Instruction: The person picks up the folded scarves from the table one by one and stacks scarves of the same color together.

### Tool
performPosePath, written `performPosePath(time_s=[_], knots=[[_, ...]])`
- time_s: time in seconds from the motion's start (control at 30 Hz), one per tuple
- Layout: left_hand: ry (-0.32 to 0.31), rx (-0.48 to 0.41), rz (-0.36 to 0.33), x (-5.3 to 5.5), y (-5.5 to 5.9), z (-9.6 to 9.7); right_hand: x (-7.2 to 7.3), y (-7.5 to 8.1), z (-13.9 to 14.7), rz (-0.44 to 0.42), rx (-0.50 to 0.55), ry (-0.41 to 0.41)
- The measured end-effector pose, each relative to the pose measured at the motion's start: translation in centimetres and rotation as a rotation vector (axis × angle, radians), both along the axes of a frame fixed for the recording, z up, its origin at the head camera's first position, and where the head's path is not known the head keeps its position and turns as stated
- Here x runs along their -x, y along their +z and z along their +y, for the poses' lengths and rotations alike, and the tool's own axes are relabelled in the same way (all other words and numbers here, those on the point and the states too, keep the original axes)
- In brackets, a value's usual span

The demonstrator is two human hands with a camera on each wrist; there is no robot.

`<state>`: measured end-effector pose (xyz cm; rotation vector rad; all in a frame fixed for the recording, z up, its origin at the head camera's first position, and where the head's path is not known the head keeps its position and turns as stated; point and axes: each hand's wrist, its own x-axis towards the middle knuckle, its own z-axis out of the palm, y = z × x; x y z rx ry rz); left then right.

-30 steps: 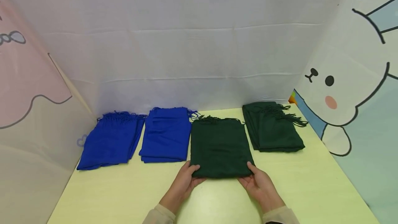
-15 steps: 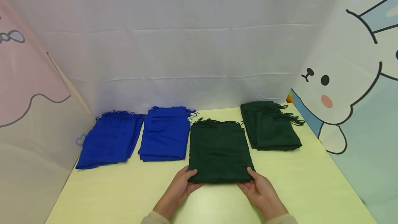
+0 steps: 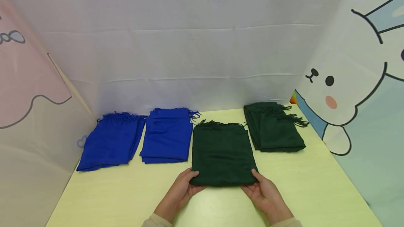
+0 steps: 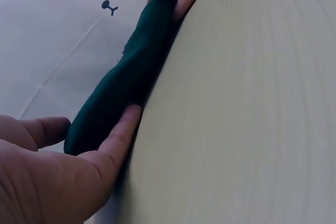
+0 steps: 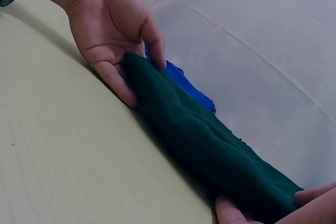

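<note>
A folded dark green scarf [image 3: 224,155] with a fringed far edge lies at the middle of the table in the head view. My left hand [image 3: 181,189] pinches its near left corner, thumb on top and fingers underneath. At the near right corner, my right hand [image 3: 265,192] grips it the same way. The left wrist view shows the scarf's thick near fold [image 4: 123,72] along the tabletop, with the left thumb and fingers on either side of it. In the right wrist view the left hand [image 5: 113,30] holds the opposite end; some fingertips are hidden beneath the cloth.
Two folded blue scarves, one far left [image 3: 110,143] and one beside the green scarf [image 3: 167,137], lie on the pale yellow table [image 3: 126,192]. Another folded dark green scarf [image 3: 274,129] is at the right. A white cloth wall [image 3: 189,52] rises behind.
The held green scarf has been drawn slightly toward me by both hands, mostly in the first half second. Since then it has stayed nearly still. The view has shifted slightly.
</note>
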<state>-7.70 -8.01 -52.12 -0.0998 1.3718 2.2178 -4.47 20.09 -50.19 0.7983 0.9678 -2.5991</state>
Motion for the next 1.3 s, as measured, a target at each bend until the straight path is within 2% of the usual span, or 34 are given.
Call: performPosePath(time_s=[0.13,0.3,0.43,0.57,0.67,0.8,0.93,1.1,1.3], knots=[[0.006,0.017,0.018,0.1,0.3,-0.7,-0.1,-0.1,0.9,-0.002,-0.019,0.005],[0.046,0.106,0.039,0.3,1.0,-2.3,-0.1,-0.1,2.7,0.006,-0.067,0.003],[0.076,0.115,0.064,0.4,2.2,-3.7,0.0,0.4,4.1,0.012,-0.094,0.013],[0.104,0.140,0.132,0.7,3.6,-4.3,0.1,1.3,5.4,0.003,-0.065,0.003],[0.109,0.177,0.190,1.1,4.3,-3.8,0.2,1.8,5.9,0.014,-0.065,-0.005],[0.087,0.171,0.225,1.8,5.1,-2.5,0.3,2.1,5.9,0.035,-0.102,0.007],[0.041,0.145,0.238,2.9,5.7,-0.6,0.4,2.2,5.8,0.061,-0.111,0.010],[-0.027,0.116,0.227,3.4,6.0,1.5,0.1,2.0,6.0,0.057,-0.091,-0.001],[-0.047,0.074,0.242,3.8,6.4,3.2,-0.1,1.7,7.0,0.080,-0.034,-0.032]])
